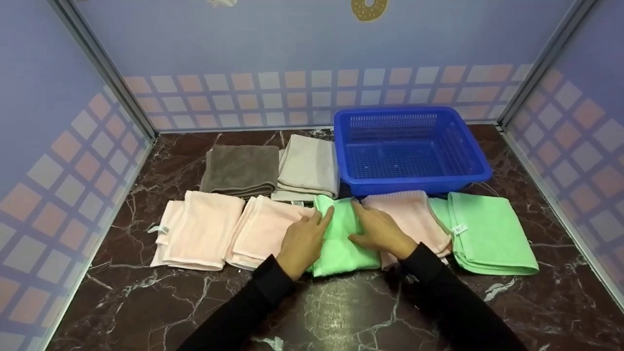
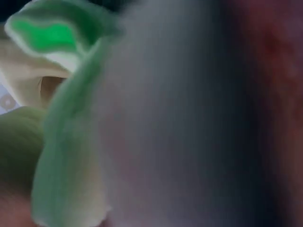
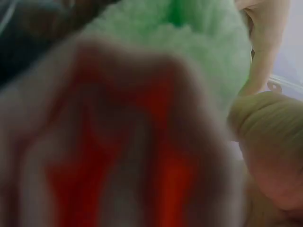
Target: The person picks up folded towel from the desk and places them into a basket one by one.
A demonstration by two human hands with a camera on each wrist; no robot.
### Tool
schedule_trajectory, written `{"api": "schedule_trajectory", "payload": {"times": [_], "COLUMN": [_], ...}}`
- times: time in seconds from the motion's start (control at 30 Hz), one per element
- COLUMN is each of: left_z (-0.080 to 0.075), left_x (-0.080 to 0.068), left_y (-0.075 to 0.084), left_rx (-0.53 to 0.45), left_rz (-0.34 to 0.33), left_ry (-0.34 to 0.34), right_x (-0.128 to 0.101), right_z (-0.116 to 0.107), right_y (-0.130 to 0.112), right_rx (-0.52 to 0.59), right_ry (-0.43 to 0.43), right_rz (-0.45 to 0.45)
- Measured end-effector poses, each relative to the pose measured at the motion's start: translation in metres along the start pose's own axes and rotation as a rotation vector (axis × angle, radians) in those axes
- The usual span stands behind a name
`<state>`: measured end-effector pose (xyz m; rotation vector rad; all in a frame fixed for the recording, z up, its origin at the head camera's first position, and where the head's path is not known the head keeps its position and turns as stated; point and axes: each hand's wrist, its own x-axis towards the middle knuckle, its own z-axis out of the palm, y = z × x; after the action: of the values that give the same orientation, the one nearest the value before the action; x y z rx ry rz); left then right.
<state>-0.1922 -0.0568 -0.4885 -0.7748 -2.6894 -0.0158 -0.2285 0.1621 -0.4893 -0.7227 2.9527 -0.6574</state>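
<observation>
A small green towel (image 1: pixel 343 239) lies folded on the dark marble bench (image 1: pixel 341 312), in the middle of the front row of cloths, and both hands rest on it. It is bright mint green with a soft, fluffy pile, folded into a narrow rectangle whose long side runs away from the person; its near edge looks thicker, with the layers showing. The left hand (image 1: pixel 303 240) lies on the left edge of this towel with the fingers stretched out and almost flat, partly also over the pink towel (image 1: pixel 261 229) beside it. The right hand (image 1: pixel 378 231) lies on the right edge with the fingers straight and pointing to the far end; it grips nothing, it only presses on the cloth. On the right of the green towel, touching it, there is another pink towel (image 1: pixel 414 214), and further right a larger green towel (image 1: pixel 487 234) with a small white label. At the far left a third pink towel (image 1: pixel 202 229) lies flat. Behind the row there are a brown towel (image 1: pixel 241 170) and a beige towel (image 1: pixel 308 168), side by side, and next to them a blue plastic basket (image 1: pixel 414 183) with holes in its walls. Both wrist views are very blurred; only green fluffy cloth (image 2: pixel 66 156) close to the lens can be recognised there.
</observation>
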Motion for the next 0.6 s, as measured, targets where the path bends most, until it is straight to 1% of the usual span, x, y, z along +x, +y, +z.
{"api": "schedule_trajectory", "payload": {"times": [0.07, 0.1, 0.17, 0.3, 0.47, 0.6], "left_z": [0.002, 0.003, 0.006, 0.011, 0.012, 0.007], "left_x": [-0.001, -0.001, -0.002, -0.002, 0.004, 0.007], "left_y": [0.002, 0.003, 0.005, 0.003, -0.004, -0.009], "left_rx": [0.066, 0.078, 0.051, -0.076, -0.274, -0.410], "left_rz": [0.043, 0.051, 0.042, -0.012, -0.031, -0.061], "left_ry": [0.036, 0.044, 0.040, 0.010, -0.037, -0.072], "right_x": [0.001, 0.001, 0.001, 0.002, 0.002, 0.001], "right_z": [0.002, 0.002, 0.003, 0.004, 0.003, 0.001], "right_y": [0.000, 0.000, -0.001, -0.002, -0.002, -0.003], "right_rx": [0.003, 0.006, 0.008, 0.015, 0.042, 0.066], "right_ry": [-0.013, -0.019, -0.027, -0.030, -0.041, -0.056], "right_rz": [0.002, 0.005, -0.002, -0.067, -0.123, -0.139]}}
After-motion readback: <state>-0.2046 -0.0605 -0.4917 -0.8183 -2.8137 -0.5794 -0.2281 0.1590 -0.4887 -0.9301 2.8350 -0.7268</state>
